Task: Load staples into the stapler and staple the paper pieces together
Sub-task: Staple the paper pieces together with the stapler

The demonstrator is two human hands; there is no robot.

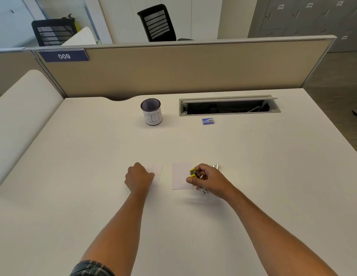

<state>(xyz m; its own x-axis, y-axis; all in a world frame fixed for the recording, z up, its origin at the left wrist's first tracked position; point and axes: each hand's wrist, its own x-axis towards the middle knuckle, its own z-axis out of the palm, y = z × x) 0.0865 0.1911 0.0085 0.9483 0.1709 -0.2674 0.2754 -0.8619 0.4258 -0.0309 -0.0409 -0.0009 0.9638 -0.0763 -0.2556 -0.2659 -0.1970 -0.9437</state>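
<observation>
In right hand (208,179), stapler (195,177), seemingly yellow end up-left.

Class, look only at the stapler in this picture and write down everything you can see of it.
The stapler is small, with a yellow plastic end facing the paper piece and bare silvery metal parts that show below the right hand, near the wrist. The right hand grips it, fingers curled round its middle, so most of its body is hidden. It sits at the paper's right edge, low over the white desk. Whether it is open or loaded cannot be told.
</observation>
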